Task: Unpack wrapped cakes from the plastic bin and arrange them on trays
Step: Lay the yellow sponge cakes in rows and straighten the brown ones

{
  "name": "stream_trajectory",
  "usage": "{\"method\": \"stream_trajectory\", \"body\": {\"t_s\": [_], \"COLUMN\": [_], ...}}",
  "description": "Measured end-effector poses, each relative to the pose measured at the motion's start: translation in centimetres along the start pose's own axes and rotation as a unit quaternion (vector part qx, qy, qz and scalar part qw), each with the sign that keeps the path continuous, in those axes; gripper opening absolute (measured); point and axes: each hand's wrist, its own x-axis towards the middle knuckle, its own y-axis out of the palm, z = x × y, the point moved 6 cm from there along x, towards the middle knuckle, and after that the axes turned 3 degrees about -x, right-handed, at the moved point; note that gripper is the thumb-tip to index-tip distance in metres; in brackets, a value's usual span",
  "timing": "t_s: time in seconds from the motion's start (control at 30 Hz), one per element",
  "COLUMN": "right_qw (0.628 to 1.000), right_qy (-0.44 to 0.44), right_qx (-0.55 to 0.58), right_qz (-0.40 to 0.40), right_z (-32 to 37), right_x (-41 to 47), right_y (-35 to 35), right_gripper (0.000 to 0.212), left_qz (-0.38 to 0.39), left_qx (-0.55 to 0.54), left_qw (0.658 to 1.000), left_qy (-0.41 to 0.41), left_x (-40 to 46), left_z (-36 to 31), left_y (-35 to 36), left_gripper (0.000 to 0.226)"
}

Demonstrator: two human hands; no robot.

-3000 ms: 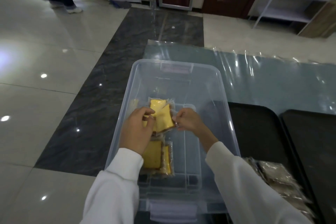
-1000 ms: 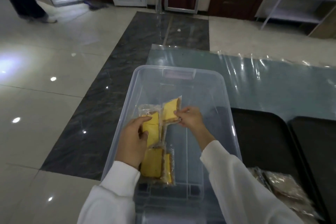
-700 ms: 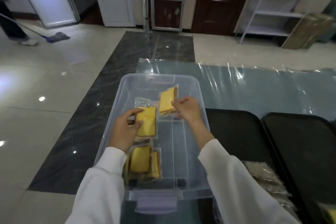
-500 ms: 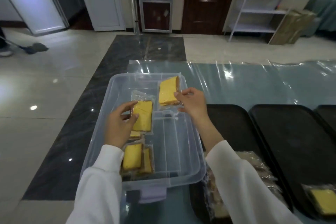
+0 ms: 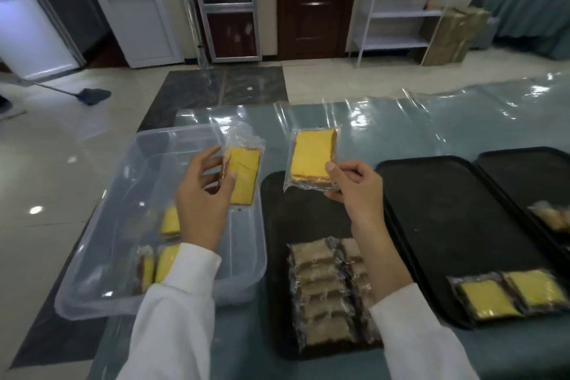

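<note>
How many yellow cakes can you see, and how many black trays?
Yellow wrapped cakes: 7. One in the left hand at, one in the right hand at, three in the clear bin at, two on the middle tray at.
Black trays: 3, at.
Total: 10.

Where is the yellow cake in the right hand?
In the head view, the right hand pinches the wrapped yellow cake above the leftmost black tray, right of the plastic bin.

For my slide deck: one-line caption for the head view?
Left hand and right hand each hold a wrapped cake between bin and tray.
</note>
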Motion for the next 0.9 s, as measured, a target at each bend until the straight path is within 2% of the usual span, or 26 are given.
{"method": "stream_trajectory", "body": {"t_s": [0.17, 0.4, 0.57, 0.7, 0.9], "right_qw": [1.0, 0.997, 0.991, 0.984, 0.977], "right_qy": [0.018, 0.071, 0.13, 0.169, 0.192], "right_qx": [0.014, -0.018, 0.012, 0.036, 0.022], "right_qz": [-0.011, -0.003, -0.02, -0.051, -0.087], "right_z": [-1.4, -6.1, -8.8, -10.7, -12.8], "right_x": [0.7, 0.7, 0.6, 0.6, 1.4], "right_y": [-8.4, -19.9, -26.3, -30.1, -34.5], "right_gripper": [0.021, 0.019, 0.022, 0.035, 0.028], "left_qz": [0.03, 0.055, 0.061, 0.1, 0.19], "left_qx": [0.002, -0.008, -0.004, 0.002, 0.012], "left_qw": [1.0, 0.997, 0.994, 0.99, 0.975], "left_qy": [0.002, -0.059, -0.096, -0.104, -0.114], "left_x": [-3.7, -11.1, -15.4, -17.4, -18.9], "left_z": [-2.6, -3.0, -2.0, -1.7, 0.4], "left_y": [7.1, 16.4, 21.0, 25.1, 31.6], "left_gripper": [0.043, 0.036, 0.036, 0.036, 0.034]}}
